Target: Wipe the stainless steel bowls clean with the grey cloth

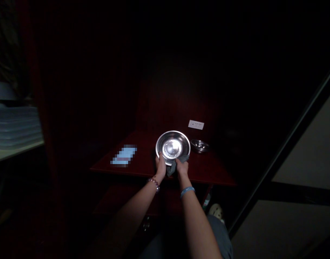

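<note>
A shiny stainless steel bowl (172,146) is held up over the front of the dark red desk, its inside tilted toward me. My left hand (161,166) grips its near left rim, thumb on the inner side. A dark grey cloth (171,169) is bunched in my right hand (182,168), pressed against the bowl's near right rim with the thumb on top. Behind and to the right, a smaller metal bowl (199,146), perhaps several nested together, rests on the desk. The fingers beneath the held bowl are hidden.
On the left of the dark red desk (145,169) lies a pixelated, bright, flat object (124,155). A white socket panel (196,125) is on the back wall. Stacked clear plastic items (16,126) stand at far left. Below right are a bottle (207,201) and a pale shoe (216,212).
</note>
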`<state>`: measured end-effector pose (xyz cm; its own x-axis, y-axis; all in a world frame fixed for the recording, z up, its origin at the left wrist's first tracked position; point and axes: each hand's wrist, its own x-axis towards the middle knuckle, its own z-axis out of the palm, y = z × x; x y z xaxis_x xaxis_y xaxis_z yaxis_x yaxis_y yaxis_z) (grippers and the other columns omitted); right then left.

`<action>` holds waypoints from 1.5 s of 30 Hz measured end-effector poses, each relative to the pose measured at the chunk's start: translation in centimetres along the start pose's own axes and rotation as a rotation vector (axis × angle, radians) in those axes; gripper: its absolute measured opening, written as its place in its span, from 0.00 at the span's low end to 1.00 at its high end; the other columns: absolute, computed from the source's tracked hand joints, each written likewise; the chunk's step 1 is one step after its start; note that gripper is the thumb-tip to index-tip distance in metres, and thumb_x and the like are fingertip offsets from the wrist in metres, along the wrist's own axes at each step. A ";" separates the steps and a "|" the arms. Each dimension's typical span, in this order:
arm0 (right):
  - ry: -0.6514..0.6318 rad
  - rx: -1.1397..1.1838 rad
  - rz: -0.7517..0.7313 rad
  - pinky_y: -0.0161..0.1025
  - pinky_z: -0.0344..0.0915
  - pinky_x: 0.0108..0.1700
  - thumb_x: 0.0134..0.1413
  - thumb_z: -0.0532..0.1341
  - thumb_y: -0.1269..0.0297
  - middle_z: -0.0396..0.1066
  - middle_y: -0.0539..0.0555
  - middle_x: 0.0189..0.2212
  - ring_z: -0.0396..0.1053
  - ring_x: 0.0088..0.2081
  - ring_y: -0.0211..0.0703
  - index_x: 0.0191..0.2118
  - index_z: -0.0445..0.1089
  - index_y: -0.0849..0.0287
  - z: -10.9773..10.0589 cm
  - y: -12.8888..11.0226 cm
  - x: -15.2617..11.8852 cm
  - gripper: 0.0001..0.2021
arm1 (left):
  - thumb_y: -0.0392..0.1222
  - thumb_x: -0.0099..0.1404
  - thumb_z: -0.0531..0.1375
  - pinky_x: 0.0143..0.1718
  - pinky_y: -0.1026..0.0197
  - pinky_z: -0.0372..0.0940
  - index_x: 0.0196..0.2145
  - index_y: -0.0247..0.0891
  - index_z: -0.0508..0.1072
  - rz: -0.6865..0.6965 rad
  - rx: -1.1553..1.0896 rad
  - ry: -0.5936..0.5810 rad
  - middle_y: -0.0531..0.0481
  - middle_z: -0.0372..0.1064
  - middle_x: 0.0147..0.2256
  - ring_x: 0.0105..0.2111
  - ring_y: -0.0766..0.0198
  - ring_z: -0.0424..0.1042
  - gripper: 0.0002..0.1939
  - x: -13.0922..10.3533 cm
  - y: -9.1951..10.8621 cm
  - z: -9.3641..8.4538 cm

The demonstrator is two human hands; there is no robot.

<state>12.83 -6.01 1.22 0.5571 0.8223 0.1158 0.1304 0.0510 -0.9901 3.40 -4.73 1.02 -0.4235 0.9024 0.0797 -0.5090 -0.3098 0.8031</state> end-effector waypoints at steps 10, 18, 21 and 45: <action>-0.022 -0.102 -0.028 0.34 0.73 0.42 0.47 0.65 0.67 0.81 0.61 0.38 0.79 0.43 0.50 0.40 0.79 0.67 -2.2 -1.2 1.0 0.14 | 0.52 0.67 0.59 0.55 0.52 0.67 0.49 0.37 0.76 0.020 0.071 -0.067 0.41 0.79 0.46 0.51 0.51 0.75 0.20 -0.3 0.5 -0.1; 0.079 -0.347 -0.008 0.38 0.73 0.44 0.50 0.66 0.63 0.80 0.67 0.43 0.79 0.47 0.55 0.44 0.79 0.67 -4.4 -2.3 1.6 0.17 | 0.47 0.65 0.60 0.50 0.53 0.70 0.43 0.35 0.76 0.028 0.102 -0.113 0.42 0.79 0.41 0.42 0.55 0.77 0.14 0.4 -0.4 -0.4; 0.109 -0.401 -0.017 0.41 0.73 0.47 0.53 0.65 0.62 0.79 0.69 0.45 0.77 0.50 0.58 0.47 0.79 0.67 -5.0 -2.6 1.6 0.18 | 0.45 0.65 0.59 0.49 0.54 0.70 0.43 0.35 0.76 0.040 0.101 -0.159 0.43 0.79 0.41 0.41 0.55 0.77 0.13 0.7 -0.7 -0.4; 0.127 -0.367 0.058 0.47 0.72 0.51 0.55 0.64 0.56 0.78 0.69 0.46 0.76 0.51 0.61 0.49 0.78 0.66 -5.3 -2.1 1.3 0.20 | 0.47 0.67 0.59 0.64 0.55 0.57 0.59 0.40 0.69 0.169 0.157 -0.355 0.41 0.70 0.58 0.60 0.54 0.67 0.23 -0.4 -0.3 -0.9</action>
<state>17.62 -8.10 3.83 0.6662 0.7400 0.0923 0.3675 -0.2181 -0.9041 3.08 -5.31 0.26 -0.1932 0.8985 0.3941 -0.3227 -0.4375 0.8393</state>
